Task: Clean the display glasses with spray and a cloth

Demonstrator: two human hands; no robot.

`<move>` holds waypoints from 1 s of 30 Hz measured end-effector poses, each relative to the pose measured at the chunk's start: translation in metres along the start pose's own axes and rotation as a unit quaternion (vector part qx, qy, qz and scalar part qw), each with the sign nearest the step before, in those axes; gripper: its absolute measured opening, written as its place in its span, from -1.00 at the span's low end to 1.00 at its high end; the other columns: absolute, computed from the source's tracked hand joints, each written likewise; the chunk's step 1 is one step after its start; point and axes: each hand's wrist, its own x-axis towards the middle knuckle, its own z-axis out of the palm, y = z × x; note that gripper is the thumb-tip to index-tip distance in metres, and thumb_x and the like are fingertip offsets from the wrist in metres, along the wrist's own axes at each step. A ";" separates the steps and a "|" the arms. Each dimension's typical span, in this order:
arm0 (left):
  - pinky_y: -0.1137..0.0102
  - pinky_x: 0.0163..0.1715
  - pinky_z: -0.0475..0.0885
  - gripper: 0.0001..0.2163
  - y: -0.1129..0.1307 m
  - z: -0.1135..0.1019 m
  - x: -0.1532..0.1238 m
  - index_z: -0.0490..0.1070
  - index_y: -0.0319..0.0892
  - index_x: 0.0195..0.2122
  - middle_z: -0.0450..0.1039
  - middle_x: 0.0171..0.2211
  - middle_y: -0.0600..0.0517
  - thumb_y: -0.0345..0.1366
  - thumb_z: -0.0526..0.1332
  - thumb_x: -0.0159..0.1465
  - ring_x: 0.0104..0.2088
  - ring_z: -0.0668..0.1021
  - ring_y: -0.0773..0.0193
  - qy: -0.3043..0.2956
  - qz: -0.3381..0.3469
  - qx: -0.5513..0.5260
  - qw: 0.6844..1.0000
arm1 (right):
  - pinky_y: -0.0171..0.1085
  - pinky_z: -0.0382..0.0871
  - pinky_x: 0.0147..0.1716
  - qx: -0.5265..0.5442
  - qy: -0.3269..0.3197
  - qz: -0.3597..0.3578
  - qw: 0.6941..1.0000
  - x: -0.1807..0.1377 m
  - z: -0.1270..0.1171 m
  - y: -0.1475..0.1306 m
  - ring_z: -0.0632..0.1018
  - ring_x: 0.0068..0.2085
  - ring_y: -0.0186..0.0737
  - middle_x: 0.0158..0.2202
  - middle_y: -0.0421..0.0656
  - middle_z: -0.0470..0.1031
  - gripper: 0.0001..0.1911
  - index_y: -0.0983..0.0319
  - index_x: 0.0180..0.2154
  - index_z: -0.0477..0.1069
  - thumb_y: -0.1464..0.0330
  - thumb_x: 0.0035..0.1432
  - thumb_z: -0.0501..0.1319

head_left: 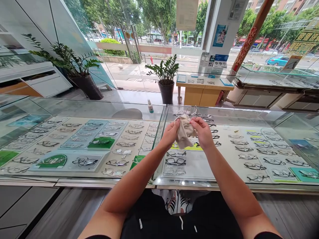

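Cloth stage, both hands raised over the glass-topped desk (pixel 194 184), clear of its surface. The thin-rimmed glasses (pixel 192 112) were up in the air between the hands, one round lens standing above the fingers and the other lying lower, partly behind the pale cloth (pixel 184 135).

Left hand (pixel 171 132): fingers closed in a pinch on the cloth, which hung down in loose folds. Right hand (pixel 203 131): thumb and forefinger pinched together on the glasses at the cloth's edge; the exact spot gripped was hidden.

Progress, as judged: wiping appeared to be under way. The glasses were off the desk and the cloth lay against the lower lens, so picking up both items counted as done. The upper lens was uncovered; whether it had been wiped could not be told, nor could the cleanness of either lens. Left over by this reading: the rest of the wiping, then letting go of glasses and cloth.

Nearby: a small spray bottle (pixel 150 107) stood toward the far side, out of both hands; its use could not be established. Rows of other spectacles (pixel 175 161) lay in the display.
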 end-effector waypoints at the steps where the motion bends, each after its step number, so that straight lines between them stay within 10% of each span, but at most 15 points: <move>1: 0.32 -0.20 0.55 -0.37 0.001 -0.002 0.001 0.66 -0.22 -0.10 0.69 -0.28 -0.04 0.31 0.45 0.17 -0.22 0.68 0.13 0.010 -0.005 -0.014 1.000 | -0.21 0.46 0.01 -0.018 -0.008 -0.017 1.000 0.000 -0.001 -0.001 0.54 0.01 -0.13 -0.13 -0.17 0.54 -0.80 0.09 -0.37 0.63 0.15 0.08 0.52; 5: 0.24 -0.07 0.62 -0.46 0.008 -0.006 0.005 0.67 -0.17 -0.08 0.73 -0.20 -0.07 0.24 0.46 0.22 -0.04 0.72 0.00 0.037 -0.018 -0.068 0.997 | -0.18 0.42 0.08 -0.073 -0.060 -0.030 0.995 -0.001 -0.004 -0.002 0.44 0.24 0.00 0.03 -0.12 0.48 -0.80 0.10 -0.37 0.63 0.13 0.16 0.47; 12: 0.11 0.23 0.55 -0.56 0.016 -0.002 0.002 0.68 -0.19 -0.06 0.74 -0.05 -0.12 0.12 0.42 0.32 0.19 0.66 -0.10 -0.008 -0.020 -0.140 0.990 | -0.08 0.37 0.14 -0.141 -0.140 -0.026 0.980 -0.002 -0.005 0.005 0.48 0.00 -0.07 -0.07 -0.16 0.39 -0.77 0.11 -0.31 0.61 0.10 0.21 0.46; 30: 0.39 -0.19 0.54 -0.52 0.016 -0.003 -0.003 0.63 -0.20 -0.08 0.70 -0.21 -0.03 -0.14 0.67 0.04 -0.25 0.68 0.22 -0.052 -0.016 -0.104 0.993 | 0.05 0.48 0.15 -0.066 -0.152 0.086 0.982 -0.012 0.006 0.021 0.64 -0.05 -0.01 -0.15 -0.12 0.70 -0.55 0.15 -0.09 0.67 0.09 0.02 0.58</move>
